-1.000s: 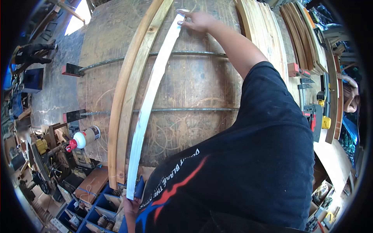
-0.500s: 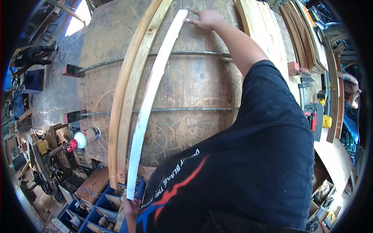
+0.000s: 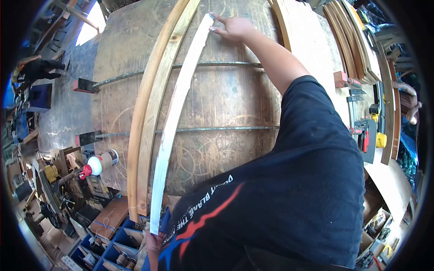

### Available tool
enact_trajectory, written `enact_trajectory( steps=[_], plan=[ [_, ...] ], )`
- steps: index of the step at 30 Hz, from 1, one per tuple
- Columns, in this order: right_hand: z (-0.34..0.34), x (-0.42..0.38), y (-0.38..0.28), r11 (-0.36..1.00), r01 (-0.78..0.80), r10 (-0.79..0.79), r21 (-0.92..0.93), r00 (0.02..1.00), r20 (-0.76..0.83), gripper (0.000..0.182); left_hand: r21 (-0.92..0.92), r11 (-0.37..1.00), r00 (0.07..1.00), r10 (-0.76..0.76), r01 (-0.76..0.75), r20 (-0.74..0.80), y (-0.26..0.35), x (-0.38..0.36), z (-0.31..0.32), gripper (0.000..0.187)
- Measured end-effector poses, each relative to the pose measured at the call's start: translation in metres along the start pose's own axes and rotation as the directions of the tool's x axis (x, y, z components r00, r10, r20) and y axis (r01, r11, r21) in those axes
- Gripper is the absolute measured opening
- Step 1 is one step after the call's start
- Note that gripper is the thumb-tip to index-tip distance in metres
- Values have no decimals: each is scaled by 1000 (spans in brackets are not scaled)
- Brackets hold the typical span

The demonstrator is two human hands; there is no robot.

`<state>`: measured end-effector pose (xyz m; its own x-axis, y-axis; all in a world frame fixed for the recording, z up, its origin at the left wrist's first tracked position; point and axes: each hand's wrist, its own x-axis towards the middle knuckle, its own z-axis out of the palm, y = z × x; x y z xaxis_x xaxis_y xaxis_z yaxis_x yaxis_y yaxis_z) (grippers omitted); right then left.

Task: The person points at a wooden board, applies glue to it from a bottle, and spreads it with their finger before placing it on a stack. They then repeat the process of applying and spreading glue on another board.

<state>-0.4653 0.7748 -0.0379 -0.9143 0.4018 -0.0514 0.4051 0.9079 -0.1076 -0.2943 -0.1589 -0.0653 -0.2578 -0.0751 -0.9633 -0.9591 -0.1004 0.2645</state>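
Note:
A long, narrow wooden strip point(image 3: 177, 97) slants across the workbench, its upper face glaring white and one edge uneven. At its far end my right hand point(image 3: 235, 29) pinches it between thumb and fingers. The near end rests in my left hand point(image 3: 154, 244), low beside my shirt, with the fingers partly hidden. Just left of the strip, two timber lengths point(image 3: 147, 113) lie side by side across the bars of two clamps point(image 3: 217, 129). A white glue bottle point(image 3: 101, 162) with a red cap lies tilted near the bench's left edge.
More pale boards point(image 3: 307, 40) lie to the right, with stacked timber point(image 3: 346, 40) beyond. Red-and-black clamps and yellow tools point(image 3: 381, 140) sit at the right side. A blue divided box point(image 3: 122, 237) stands lower left. One person point(image 3: 40, 68) is at far left, another point(image 3: 408, 103) at far right.
My right hand and the strip's far end have shifted slightly left. The near end has moved a little down and right with my left hand.

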Motion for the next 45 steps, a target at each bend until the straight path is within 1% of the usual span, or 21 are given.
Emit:
enact_trajectory(
  steps=[3,6,8,9,12,15,18,21,24,27,30,33,34,37,38,41,44,45],
  plan=[
    [0,13,1,1000,-8,8,21,1000,-22,83,11,1000,1000,1,-2,15,1,4,-6,43],
    [33,52,18,993,74,-91,-97,979,-182,80,30,1000,999,7,-9,49,0,11,-12,45],
    [24,53,14,981,115,-137,-157,980,-142,78,73,997,995,27,-34,96,0,14,-16,46],
    [21,52,10,973,137,-160,-185,980,-118,77,53,998,998,16,-20,62,1,15,-20,45],
    [25,41,21,973,221,-230,-63,943,-242,76,17,1000,1000,-5,5,23,1,15,-11,45],
    [37,25,26,985,158,-174,-75,932,-317,74,8,1000,1000,-10,9,17,2,13,-7,44],
    [33,-1,25,904,381,-422,-197,871,-251,72,1,1000,1000,-13,13,18,3,13,-6,43],
    [37,-5,20,930,319,-361,-181,882,-303,66,-5,1000,1000,-14,15,17,4,13,-5,43],
    [46,11,35,971,223,-238,-85,876,-420,61,-1,1000,999,-24,24,21,6,13,-5,42],
    [46,3,39,951,287,-310,-117,890,-335,58,1,1000,999,-27,27,19,6,11,-7,41],
    [39,-15,31,842,506,-539,-187,775,-329,57,-14,1000,1000,-19,19,0,6,10,-3,41],
    [49,-12,33,907,386,-421,-169,840,-342,57,-28,1000,1000,-13,12,-16,3,7,-3,41],
    [42,-14,31,949,305,-311,-79,866,-391,60,-28,1000,1000,-9,8,-21,3,9,-2,41],
    [42,4,42,982,183,-190,-54,913,-360,63,-36,999,1000,-3,2,-30,3,7,-1,41],
    [42,7,44,980,170,-196,-105,919,-342,66,-32,999,999,2,-3,-32,4,6,-1,41],
    [40,5,41,941,262,-309,-212,922,-232,64,-13,1000,998,0,-1,-63,7,0,5,41],
    [40,-12,26,854,439,-500,-278,841,-206,62,-5,999,996,32,-33,-89,5,-6,11,40],
    [40,-14,23,832,490,-545,-259,810,-219,61,-6,999,994,47,-48,-96,4,-9,13,40]
  ],
)
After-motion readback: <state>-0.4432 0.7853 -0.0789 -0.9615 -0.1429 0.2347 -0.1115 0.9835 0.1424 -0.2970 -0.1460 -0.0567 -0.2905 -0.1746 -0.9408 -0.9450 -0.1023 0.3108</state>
